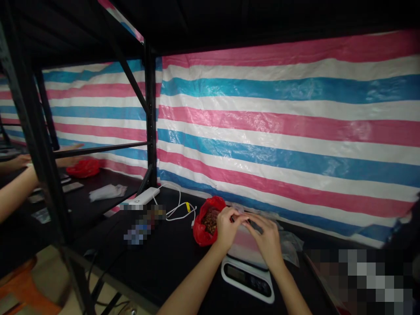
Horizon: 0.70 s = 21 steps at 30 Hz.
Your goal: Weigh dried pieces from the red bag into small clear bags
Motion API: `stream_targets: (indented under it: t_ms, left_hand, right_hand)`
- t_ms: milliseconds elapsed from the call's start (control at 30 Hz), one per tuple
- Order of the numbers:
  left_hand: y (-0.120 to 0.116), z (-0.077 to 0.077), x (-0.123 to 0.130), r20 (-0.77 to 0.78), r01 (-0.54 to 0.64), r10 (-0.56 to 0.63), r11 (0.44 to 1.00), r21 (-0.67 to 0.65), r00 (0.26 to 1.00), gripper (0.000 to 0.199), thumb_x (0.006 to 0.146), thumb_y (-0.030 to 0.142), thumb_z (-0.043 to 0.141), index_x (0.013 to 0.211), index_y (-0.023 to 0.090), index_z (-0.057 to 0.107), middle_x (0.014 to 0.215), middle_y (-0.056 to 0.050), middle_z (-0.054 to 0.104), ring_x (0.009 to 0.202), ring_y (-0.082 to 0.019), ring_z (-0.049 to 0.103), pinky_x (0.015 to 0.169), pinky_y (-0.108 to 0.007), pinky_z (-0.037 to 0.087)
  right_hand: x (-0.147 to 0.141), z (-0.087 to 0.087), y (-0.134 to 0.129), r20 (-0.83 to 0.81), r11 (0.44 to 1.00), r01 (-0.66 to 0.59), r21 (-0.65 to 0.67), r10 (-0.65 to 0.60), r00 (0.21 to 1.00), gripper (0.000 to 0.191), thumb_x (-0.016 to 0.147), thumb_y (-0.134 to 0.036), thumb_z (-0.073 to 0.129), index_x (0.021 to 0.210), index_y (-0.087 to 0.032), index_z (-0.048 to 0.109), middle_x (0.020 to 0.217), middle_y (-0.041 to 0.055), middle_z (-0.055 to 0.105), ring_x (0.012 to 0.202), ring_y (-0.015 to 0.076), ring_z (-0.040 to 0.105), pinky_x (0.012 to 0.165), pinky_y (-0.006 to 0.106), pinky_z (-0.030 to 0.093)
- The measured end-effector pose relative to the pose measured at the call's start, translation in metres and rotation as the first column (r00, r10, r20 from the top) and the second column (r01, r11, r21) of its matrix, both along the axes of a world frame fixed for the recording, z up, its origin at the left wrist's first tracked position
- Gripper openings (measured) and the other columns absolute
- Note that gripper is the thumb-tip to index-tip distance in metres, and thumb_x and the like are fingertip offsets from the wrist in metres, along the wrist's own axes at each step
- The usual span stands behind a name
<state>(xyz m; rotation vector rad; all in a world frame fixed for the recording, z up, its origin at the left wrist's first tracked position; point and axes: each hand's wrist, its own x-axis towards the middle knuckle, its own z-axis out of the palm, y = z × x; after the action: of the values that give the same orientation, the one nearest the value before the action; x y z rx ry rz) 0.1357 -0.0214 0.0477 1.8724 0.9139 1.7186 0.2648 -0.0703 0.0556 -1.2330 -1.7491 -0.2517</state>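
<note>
My left hand [227, 228] and my right hand [267, 238] meet above a white kitchen scale [248, 280]. Thumbs and fingertips are pinched together; whatever lies between them is too small and dim to make out. Pinkish and white stripes show on the shiny platform of the scale, partly covered by my hands. Just left of my left hand stands an open red plastic bag [199, 229] with small brown pieces [210, 220] inside. Clear plastic bags [291, 247] lie beside and behind my right hand.
A white power strip [144, 197] and white cable [180, 214] lie at the back left of the black table [157, 267]. A black metal post [151, 113] separates the neighbouring bay, where another person's arm [19, 192] reaches near a red bag [83, 168]. Striped sheeting [282, 131] hangs behind.
</note>
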Motion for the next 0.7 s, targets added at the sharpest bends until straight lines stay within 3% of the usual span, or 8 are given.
stream_targets:
  t_ms: [167, 333, 500, 600, 700]
  left_hand:
    - [-0.001, -0.002, 0.003, 0.018, 0.094, -0.093, 0.992, -0.080, 0.996, 0.018, 0.070, 0.032, 0.066, 0.064, 0.016, 0.062, 0.061, 0.000, 0.061, 0.059, -0.012, 0.054, 0.056, -0.022, 0.039]
    - [-0.001, -0.005, 0.002, 0.040, 0.265, -0.262, 0.949, -0.168, 0.964, 0.021, 0.076, 0.032, 0.059, 0.065, 0.015, 0.063, 0.057, 0.000, 0.061, 0.053, -0.011, 0.053, 0.053, -0.021, 0.040]
    - [-0.006, -0.002, -0.001, -0.098, 0.218, -0.219, 0.976, -0.023, 0.971, 0.020, 0.079, 0.030, 0.055, 0.064, 0.017, 0.058, 0.068, -0.001, 0.060, 0.069, -0.013, 0.054, 0.062, -0.022, 0.040]
    - [-0.008, -0.004, 0.000, -0.190, 0.206, -0.196, 0.978, 0.035, 0.962, 0.016, 0.076, 0.020, 0.053, 0.060, 0.018, 0.051, 0.066, 0.000, 0.054, 0.069, -0.013, 0.051, 0.065, -0.023, 0.040]
    - [-0.010, -0.007, 0.004, -0.165, 0.170, -0.168, 0.985, -0.005, 0.972, 0.009, 0.069, 0.012, 0.052, 0.067, 0.019, 0.046, 0.069, 0.002, 0.051, 0.068, -0.012, 0.049, 0.065, -0.022, 0.041]
  right_hand:
    - [0.005, -0.009, -0.002, 0.044, 0.996, 0.050, 0.072, -0.053, 0.998, 0.027, 0.085, -0.041, 0.047, 0.088, -0.025, 0.070, 0.093, 0.0054, 0.069, 0.087, 0.0245, 0.063, 0.080, 0.041, 0.041]
    - [0.005, -0.015, 0.001, -0.057, 1.000, 0.017, 0.007, -0.016, 0.998, 0.029, 0.085, -0.041, 0.046, 0.089, -0.026, 0.070, 0.088, 0.0046, 0.071, 0.084, 0.0231, 0.065, 0.079, 0.038, 0.047]
    - [0.006, -0.012, -0.002, -0.172, 0.995, 0.095, -0.023, -0.097, 0.980, 0.032, 0.084, -0.042, 0.045, 0.088, -0.022, 0.070, 0.088, 0.0054, 0.070, 0.085, 0.0230, 0.065, 0.075, 0.034, 0.051]
    - [0.009, -0.012, -0.006, -0.112, 0.985, 0.165, 0.049, -0.158, 0.981, 0.031, 0.086, -0.038, 0.044, 0.093, -0.019, 0.068, 0.092, 0.0066, 0.069, 0.087, 0.0221, 0.064, 0.079, 0.034, 0.050]
    - [0.008, -0.015, -0.010, 0.010, 0.989, 0.087, 0.116, -0.089, 0.996, 0.027, 0.087, -0.032, 0.043, 0.099, -0.020, 0.064, 0.099, 0.0062, 0.067, 0.092, 0.0202, 0.062, 0.085, 0.034, 0.048]
